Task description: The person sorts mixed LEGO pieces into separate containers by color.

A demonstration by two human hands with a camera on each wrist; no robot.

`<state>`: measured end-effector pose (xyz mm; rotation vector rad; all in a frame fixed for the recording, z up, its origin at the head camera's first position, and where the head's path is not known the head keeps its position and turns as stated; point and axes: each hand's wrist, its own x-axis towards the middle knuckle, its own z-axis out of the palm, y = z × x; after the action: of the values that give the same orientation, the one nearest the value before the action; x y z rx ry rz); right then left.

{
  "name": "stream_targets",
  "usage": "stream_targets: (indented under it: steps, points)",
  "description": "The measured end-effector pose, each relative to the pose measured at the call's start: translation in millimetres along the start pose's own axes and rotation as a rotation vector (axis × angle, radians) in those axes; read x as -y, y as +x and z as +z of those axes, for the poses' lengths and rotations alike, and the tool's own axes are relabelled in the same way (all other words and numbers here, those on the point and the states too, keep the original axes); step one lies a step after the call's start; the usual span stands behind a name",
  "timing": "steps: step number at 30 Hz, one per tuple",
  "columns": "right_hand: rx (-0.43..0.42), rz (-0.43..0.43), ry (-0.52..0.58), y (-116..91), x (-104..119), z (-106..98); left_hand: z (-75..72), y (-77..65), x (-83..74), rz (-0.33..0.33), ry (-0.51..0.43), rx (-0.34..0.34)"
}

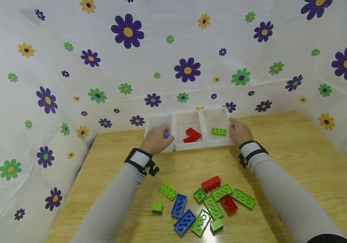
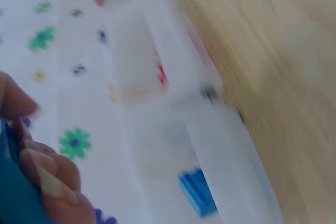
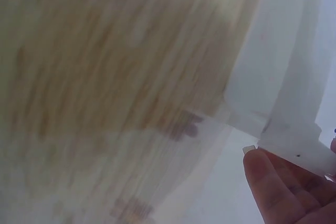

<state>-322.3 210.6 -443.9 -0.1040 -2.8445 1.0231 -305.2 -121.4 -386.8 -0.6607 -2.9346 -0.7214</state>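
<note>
Backing the trays [image 1: 190, 145], flowered sheet [image 1: 155, 55]

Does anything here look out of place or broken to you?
I can see no damage or spill. Mildly odd: among the loose bricks on the table, the farthest red brick lies on its side, studs pointing sideways, and the two blue bricks lie upside down, hollow undersides showing.

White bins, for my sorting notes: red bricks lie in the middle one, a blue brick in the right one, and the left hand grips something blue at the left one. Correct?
Not quite: in the head view, the brick in the right bin is green, not blue. Red bricks do lie in the middle bin, and the left hand grips something blue at the left bin.
</note>
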Motion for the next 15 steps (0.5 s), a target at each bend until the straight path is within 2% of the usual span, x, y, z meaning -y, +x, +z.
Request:
stream_targets:
  steps: [4,7,11,15]
  points:
    - [0.009,-0.02,-0.066,-0.7,-1.7,1.7,4.3,28.2,20.8,-0.079,0.104,0.031]
    - [0.027,-0.02,-0.085,-1.2,-2.2,2.5,11.6,41.6,31.4,-0.142,0.154,0.07]
    - [0.026,-0.036,-0.102,0.2,-3.6,3.5,21.3,48.2,38.6,-0.184,0.249,0.074]
    - [0.024,-0.053,-0.119,2.0,-5.0,2.2,30.5,47.5,42.3,-0.139,0.328,0.016]
